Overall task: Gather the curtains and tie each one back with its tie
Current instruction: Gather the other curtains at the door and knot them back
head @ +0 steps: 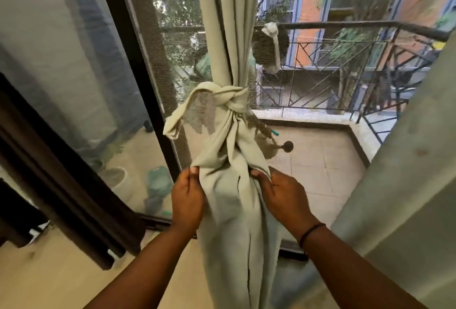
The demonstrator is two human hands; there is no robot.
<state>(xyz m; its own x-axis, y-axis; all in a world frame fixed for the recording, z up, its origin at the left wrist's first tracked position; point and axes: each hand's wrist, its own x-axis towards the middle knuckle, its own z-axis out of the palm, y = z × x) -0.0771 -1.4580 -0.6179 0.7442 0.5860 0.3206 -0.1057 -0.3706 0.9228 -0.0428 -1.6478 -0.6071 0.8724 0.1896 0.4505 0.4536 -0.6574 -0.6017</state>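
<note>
Below the knotted tie (pixel 232 101), both hands (pixel 187 197) (pixel 278 195) pinch the soft, light curtain (pixel 232 210), which likely bunches easily when gripped there.

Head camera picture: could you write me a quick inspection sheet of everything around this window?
Surface: pale floor indoors; tiled balcony floor beyond the screen.
Job's things: middle curtain gathered, its tie knotted round it; second curtain at the right edge, no tie visible on it.
Clutter: pots and a greenish container outside behind the glass.
Hands: left hand and right hand each pinch the curtain fabric below the knot.
Cables: nothing seen.
Surroundings: dark door frame, balcony railing with a dark and white cloth hung on it, buildings and trees beyond.
</note>
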